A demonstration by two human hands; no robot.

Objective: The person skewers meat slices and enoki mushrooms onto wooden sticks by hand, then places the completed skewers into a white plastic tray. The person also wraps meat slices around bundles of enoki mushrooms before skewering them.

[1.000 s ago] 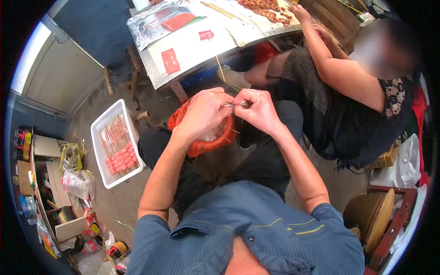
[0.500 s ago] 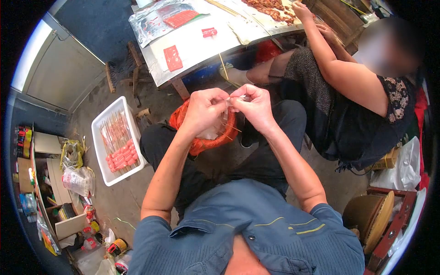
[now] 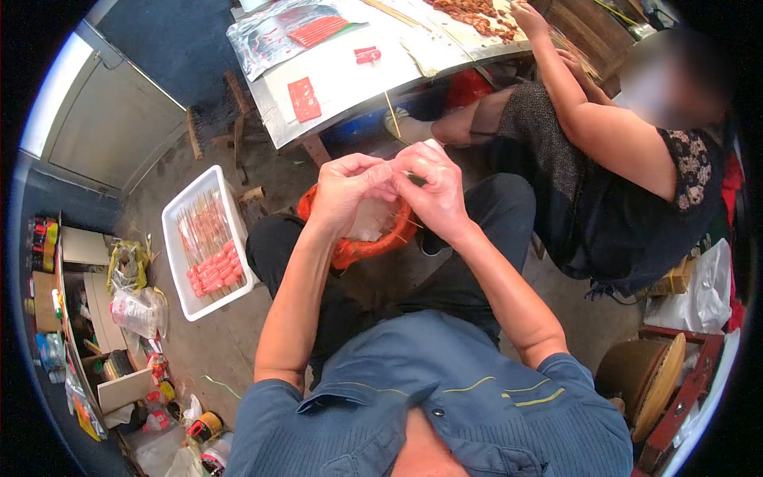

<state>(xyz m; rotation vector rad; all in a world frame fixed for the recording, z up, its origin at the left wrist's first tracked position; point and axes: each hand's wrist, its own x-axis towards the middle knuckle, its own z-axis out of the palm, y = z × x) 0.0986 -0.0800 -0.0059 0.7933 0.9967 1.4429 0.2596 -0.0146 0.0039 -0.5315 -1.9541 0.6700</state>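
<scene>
My left hand (image 3: 350,189) and my right hand (image 3: 431,184) meet above an orange-lined basket (image 3: 350,253), fingertips pinched together. What they grip between them is too small and hidden to name. Whitish material (image 3: 370,219) lies inside the basket, and thin sticks poke out at its right side. To the left on the floor, a white tray (image 3: 176,274) holds many skewers, with pink-red pieces (image 3: 216,270) on their near ends. On the table (image 3: 274,127) are a flat red piece (image 3: 304,99), a smaller red piece (image 3: 367,55) and an open silver package (image 3: 254,40) of red strips.
Another person (image 3: 616,143) sits at the right, with arms over the table near brown pieces (image 3: 481,17). A wooden stool (image 3: 238,127) stands behind the tray. Bags and boxes crowd the left wall. A round wooden-topped object (image 3: 664,381) stands at the lower right.
My fingers have drawn closer together, and my right hand has turned so its fingers fold over more. The small pale thing seen between my fingertips is now hidden.
</scene>
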